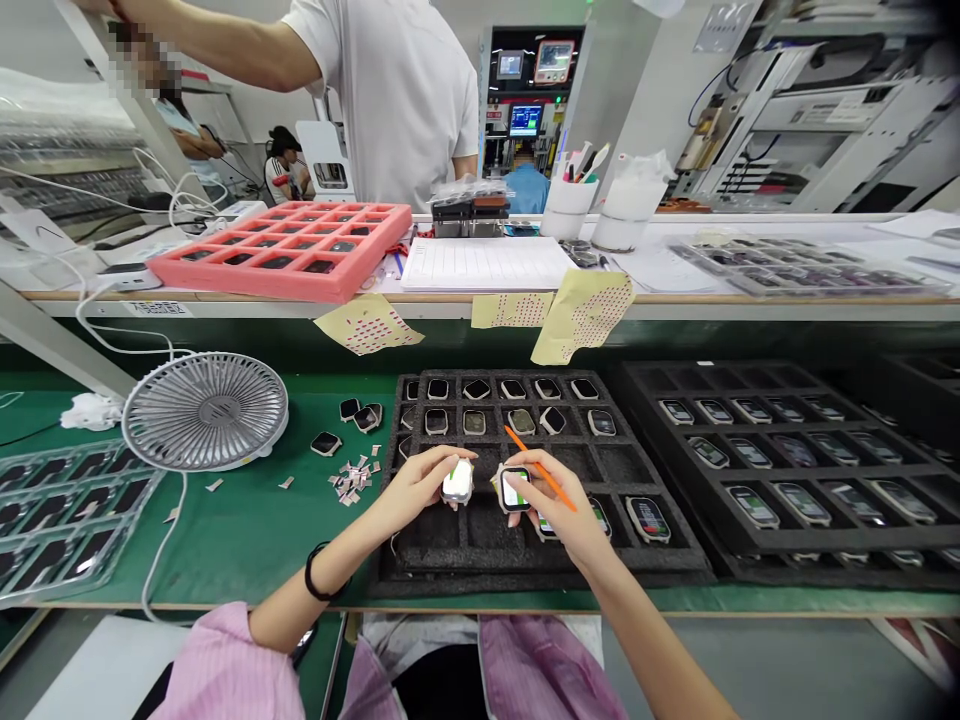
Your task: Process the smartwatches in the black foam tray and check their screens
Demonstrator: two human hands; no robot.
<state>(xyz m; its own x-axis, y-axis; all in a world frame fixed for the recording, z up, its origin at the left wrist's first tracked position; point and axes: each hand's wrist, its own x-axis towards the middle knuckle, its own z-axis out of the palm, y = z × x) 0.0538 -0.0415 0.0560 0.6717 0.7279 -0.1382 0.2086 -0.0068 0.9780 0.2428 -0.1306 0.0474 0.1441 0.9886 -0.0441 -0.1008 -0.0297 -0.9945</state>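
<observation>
My left hand (427,475) grips a smartwatch body (457,482) whose screen glows white and green. In my right hand (555,490) is a second lit smartwatch (515,490), with the thumb over its screen. An orange stick (540,468), perhaps a pen or pry tool, also lies through the right hand's fingers. Both hands are above a black foam tray (487,545) with square pockets. Dark-screened watches (474,421) fill many of its far pockets. A lit watch (649,519) sits in a near pocket at the right, and others are partly hidden beneath my right hand.
Left of the tray are three loose watches (326,443), small scattered tabs (356,480), a fan (206,410) and a clear tray (60,520). More watches fill a black tray (787,480) on the right. A raised shelf holds a pink foam tray (352,285). A person (405,100) stands behind it.
</observation>
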